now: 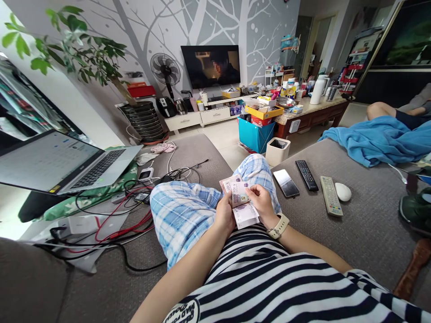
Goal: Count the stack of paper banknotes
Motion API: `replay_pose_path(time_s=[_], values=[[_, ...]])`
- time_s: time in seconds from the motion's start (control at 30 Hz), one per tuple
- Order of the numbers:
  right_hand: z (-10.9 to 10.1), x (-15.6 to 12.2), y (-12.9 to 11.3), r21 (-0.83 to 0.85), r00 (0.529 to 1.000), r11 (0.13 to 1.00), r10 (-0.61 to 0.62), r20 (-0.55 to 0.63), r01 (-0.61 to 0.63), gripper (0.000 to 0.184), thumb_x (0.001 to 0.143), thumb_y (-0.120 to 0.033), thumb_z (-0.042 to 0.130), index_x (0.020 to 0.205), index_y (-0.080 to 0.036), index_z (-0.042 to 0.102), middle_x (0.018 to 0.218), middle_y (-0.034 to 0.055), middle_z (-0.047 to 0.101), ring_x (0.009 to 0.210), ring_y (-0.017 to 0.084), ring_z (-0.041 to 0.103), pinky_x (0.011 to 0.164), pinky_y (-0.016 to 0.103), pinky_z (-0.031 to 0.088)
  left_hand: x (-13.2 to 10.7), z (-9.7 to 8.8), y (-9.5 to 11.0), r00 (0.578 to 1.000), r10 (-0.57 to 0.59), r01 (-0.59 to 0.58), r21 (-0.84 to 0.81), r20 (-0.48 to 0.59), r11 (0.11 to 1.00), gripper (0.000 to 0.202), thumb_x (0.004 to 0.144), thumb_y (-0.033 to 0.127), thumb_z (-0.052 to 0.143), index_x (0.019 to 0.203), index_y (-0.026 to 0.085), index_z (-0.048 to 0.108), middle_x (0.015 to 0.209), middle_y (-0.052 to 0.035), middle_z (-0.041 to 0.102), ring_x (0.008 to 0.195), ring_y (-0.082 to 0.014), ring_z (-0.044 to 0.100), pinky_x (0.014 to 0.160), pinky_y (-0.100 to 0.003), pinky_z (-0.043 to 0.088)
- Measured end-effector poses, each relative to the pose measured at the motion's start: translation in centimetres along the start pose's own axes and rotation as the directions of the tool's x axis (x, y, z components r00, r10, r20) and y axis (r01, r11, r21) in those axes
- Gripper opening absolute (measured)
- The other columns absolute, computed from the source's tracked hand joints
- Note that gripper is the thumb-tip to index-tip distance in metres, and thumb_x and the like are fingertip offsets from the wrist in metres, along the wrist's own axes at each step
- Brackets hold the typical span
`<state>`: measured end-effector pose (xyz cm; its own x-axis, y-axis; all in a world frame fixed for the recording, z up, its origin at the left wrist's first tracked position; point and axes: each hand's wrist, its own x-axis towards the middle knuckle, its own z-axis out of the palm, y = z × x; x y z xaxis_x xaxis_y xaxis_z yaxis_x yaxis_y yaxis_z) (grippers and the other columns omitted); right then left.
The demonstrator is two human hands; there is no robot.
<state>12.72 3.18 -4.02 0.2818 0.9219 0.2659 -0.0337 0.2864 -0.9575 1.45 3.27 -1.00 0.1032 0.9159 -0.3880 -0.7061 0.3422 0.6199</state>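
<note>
Several banknotes (239,197) are held above my lap, fanned apart, with a large 5 showing on one of them. My left hand (225,212) is closed around their left side, thumb on top. From the right, my right hand (262,202) pinches the upper right edge of a note between thumb and fingers. One pale note (246,216) hangs lower, folded toward my belly. A watch with a light strap (279,226) is on my right wrist. Under the hands are my crossed legs in blue plaid trousers (188,206).
On the sofa to the right lie a phone (286,183), a black remote (306,175), a beige remote (330,196) and a white mouse (343,192). Leftward are an open laptop (101,167) and tangled cables (134,224). Another person's leg (384,111) shows beyond a blue blanket (380,137).
</note>
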Motion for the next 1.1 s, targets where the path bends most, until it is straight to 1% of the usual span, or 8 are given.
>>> replay_pose_path(time_s=[0.2,0.4,0.6,0.83,0.93,1.1], values=[[0.09,-0.13,-0.4,0.035,0.999,0.999,-0.038,0.022,0.038,0.032,0.078,-0.05,0.066,0.072,-0.02,0.056,0.065,-0.0006,0.056,0.062,0.016,0.051,0.059,0.028,0.042,0.36,-0.18,-0.08,1.0,0.02,-0.02,0.012,-0.019,1.0,0.031,0.09,0.025,0.052,0.114,0.012,0.067,0.1,-0.0142,0.076,0.095,-0.0294,0.073,0.087,-0.046,0.058],[0.15,-0.18,-0.55,0.046,0.999,0.999,-0.031,0.041,0.029,0.029,0.08,-0.049,0.064,0.076,-0.021,0.059,0.072,0.003,0.062,0.066,0.02,0.057,0.062,0.031,0.046,0.29,-0.13,-0.06,0.999,0.032,-0.032,0.029,0.005,0.999,0.028,0.09,0.025,0.052,0.104,0.01,0.07,0.099,-0.0152,0.076,0.098,-0.0292,0.072,0.09,-0.043,0.056],[0.14,-0.24,-0.64,0.056,0.997,0.997,-0.052,0.053,0.049,0.026,0.082,-0.047,0.064,0.078,-0.021,0.061,0.074,0.0042,0.064,0.07,0.021,0.059,0.065,0.032,0.047,0.34,-0.05,0.02,1.0,0.024,-0.023,0.022,-0.016,0.999,0.027,0.092,0.025,0.049,0.101,0.01,0.069,0.096,-0.0146,0.076,0.098,-0.0283,0.072,0.09,-0.043,0.057],[0.1,-0.23,-0.67,0.045,0.996,0.998,-0.057,0.066,0.055,0.028,0.085,-0.047,0.062,0.077,-0.02,0.06,0.071,0.0025,0.06,0.066,0.019,0.055,0.061,0.03,0.042,0.26,0.03,0.1,1.0,0.02,-0.02,0.029,-0.015,0.999,0.024,0.09,0.023,0.051,0.099,0.01,0.07,0.096,-0.0148,0.077,0.097,-0.0286,0.072,0.089,-0.042,0.057],[0.12,-0.18,-0.66,0.041,0.996,0.997,-0.062,0.067,0.06,0.03,0.086,-0.048,0.06,0.074,-0.02,0.058,0.067,0.0009,0.056,0.062,0.017,0.051,0.058,0.029,0.039,0.26,0.0,0.12,1.0,0.026,-0.025,0.029,-0.007,0.999,0.025,0.089,0.024,0.052,0.098,0.01,0.07,0.094,-0.0151,0.077,0.097,-0.0293,0.072,0.089,-0.043,0.057],[0.12,-0.16,-0.73,0.024,0.994,0.997,-0.073,0.081,0.072,0.035,0.087,-0.051,0.058,0.071,-0.02,0.055,0.063,-0.001,0.052,0.059,0.016,0.046,0.056,0.028,0.036,0.32,-0.08,0.15,0.999,0.045,-0.045,0.043,-0.008,0.998,0.023,0.088,0.02,0.053,0.099,0.009,0.07,0.096,-0.0153,0.076,0.097,-0.0288,0.072,0.09,-0.041,0.057]])
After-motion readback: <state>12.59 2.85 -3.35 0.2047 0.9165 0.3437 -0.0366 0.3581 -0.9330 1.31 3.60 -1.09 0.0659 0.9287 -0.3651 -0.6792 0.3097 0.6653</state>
